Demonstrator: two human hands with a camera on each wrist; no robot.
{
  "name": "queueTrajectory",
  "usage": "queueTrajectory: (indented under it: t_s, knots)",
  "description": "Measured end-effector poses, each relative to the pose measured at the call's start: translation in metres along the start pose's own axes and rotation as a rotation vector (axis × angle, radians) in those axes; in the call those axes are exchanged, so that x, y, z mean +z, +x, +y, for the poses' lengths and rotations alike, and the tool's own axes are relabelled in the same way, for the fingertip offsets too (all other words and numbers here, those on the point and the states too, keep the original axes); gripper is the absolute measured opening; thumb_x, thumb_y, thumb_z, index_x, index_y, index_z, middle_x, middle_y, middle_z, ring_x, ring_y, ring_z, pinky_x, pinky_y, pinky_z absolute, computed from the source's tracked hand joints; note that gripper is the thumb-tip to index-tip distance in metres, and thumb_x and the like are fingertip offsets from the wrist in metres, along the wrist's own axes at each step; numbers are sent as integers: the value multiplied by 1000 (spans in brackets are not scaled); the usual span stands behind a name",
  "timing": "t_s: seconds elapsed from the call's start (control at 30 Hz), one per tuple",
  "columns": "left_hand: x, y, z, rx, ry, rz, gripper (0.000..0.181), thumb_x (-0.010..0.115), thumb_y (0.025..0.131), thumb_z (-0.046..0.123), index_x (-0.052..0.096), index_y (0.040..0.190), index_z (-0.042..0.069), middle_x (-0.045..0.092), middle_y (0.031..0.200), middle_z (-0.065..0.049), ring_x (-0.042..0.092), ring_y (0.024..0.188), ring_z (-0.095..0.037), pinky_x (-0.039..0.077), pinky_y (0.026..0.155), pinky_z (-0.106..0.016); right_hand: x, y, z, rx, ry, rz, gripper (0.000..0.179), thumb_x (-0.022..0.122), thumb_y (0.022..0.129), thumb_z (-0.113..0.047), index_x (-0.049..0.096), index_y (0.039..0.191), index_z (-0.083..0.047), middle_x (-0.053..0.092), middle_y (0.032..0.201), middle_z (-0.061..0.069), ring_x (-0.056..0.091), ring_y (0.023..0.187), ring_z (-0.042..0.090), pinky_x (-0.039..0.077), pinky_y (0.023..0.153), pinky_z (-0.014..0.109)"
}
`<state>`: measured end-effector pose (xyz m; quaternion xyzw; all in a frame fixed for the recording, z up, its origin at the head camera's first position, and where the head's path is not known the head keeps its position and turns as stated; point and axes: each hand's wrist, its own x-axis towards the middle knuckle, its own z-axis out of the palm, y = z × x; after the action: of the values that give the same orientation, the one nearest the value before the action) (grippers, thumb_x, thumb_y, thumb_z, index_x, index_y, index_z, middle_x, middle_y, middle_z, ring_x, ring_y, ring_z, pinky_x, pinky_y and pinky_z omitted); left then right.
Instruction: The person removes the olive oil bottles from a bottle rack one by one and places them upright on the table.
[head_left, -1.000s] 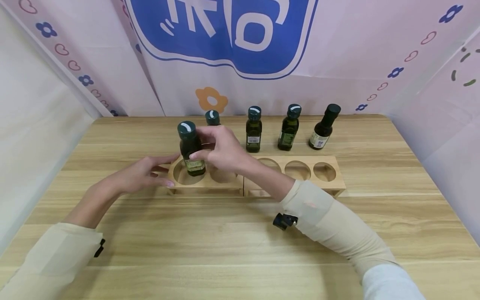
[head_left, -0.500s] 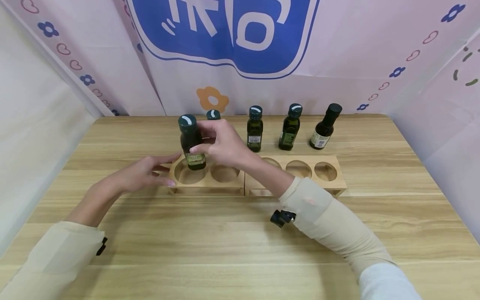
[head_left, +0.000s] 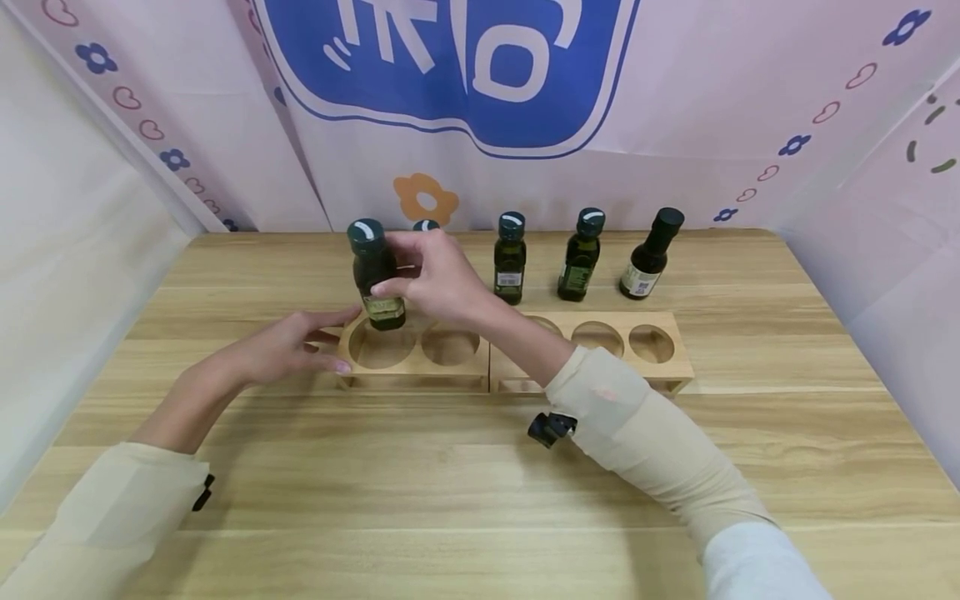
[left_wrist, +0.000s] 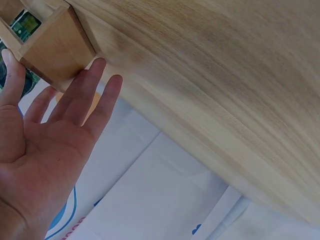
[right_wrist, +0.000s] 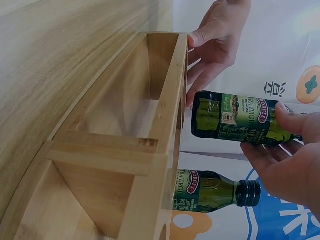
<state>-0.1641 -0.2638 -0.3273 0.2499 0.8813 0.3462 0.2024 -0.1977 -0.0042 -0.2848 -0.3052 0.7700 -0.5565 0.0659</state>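
Note:
A dark green glass bottle of olive oil (head_left: 378, 279) with a green cap is held upright by my right hand (head_left: 444, 283), its thumb and fingers round the upper part. The right wrist view shows the olive oil bottle (right_wrist: 232, 116) clear of the rack, label facing the camera. Under it lies the large left hole of a light wooden rack (head_left: 472, 372) with several round holes. My left hand (head_left: 281, 350) touches the rack's left end. In the left wrist view the left hand (left_wrist: 55, 140) has its fingers extended along the end panel (left_wrist: 60, 47), its thumb at an edge.
Behind the rack stands another green bottle (head_left: 426, 226), mostly hidden by my right hand. Two similar bottles (head_left: 509, 258) (head_left: 578, 257) and a slimmer dark bottle (head_left: 643, 258) stand to its right. A printed cloth (head_left: 697, 100) hangs behind the wooden table (head_left: 420, 492).
My right hand has raised the olive oil bottle up out of the rack's left hole and shifted it slightly back and left. My left hand has stayed at the rack's end.

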Motion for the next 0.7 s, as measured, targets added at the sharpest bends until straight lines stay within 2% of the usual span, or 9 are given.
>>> queueTrajectory:
  t_s: [0.3,0.7]
  knots:
    - [0,0,1,4,-12,5,76,75,96,11,33,154,-13,31,159,-35,54,130,-56,50,102,-65,2,6,0,81,41,-4,48,78,91,0,65,137,-1,72,126,13,70,114,20,57,95,21]
    - [0,0,1,5,-15,6,76,75,96,11,33,155,-13,31,160,-35,53,130,-56,50,102,-66,2,7,1,73,16,2,48,79,91,-1,65,137,-2,73,126,13,71,113,19,57,94,21]
